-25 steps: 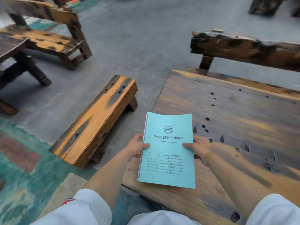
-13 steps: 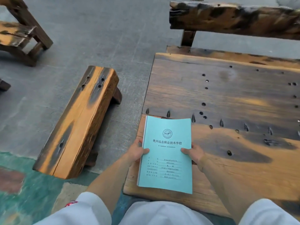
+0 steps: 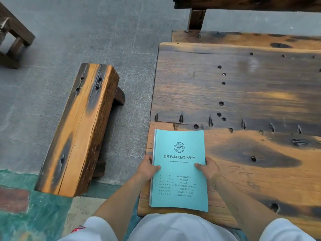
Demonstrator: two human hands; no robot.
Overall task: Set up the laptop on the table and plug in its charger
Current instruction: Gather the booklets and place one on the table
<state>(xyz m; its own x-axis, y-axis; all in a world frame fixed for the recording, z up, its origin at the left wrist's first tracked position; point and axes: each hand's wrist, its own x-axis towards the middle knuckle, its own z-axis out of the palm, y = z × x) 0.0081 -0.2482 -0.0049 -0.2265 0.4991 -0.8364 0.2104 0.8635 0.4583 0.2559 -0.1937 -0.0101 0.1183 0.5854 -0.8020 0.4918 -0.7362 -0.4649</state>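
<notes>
A light blue booklet with printed Chinese text lies over the near left corner of the dark wooden table. My left hand grips its left edge with the thumb on the cover. My right hand grips its right edge the same way. No laptop or charger shows in the head view.
A low wooden bench stands on the grey paving to the left of the table. Another wooden seat sits at the far left. A bench backrest runs behind the table. Painted green floor lies at the near left.
The view has tilted down and shifted toward the table. The booklet, held in both hands, now sits lower over the table's near left corner.
</notes>
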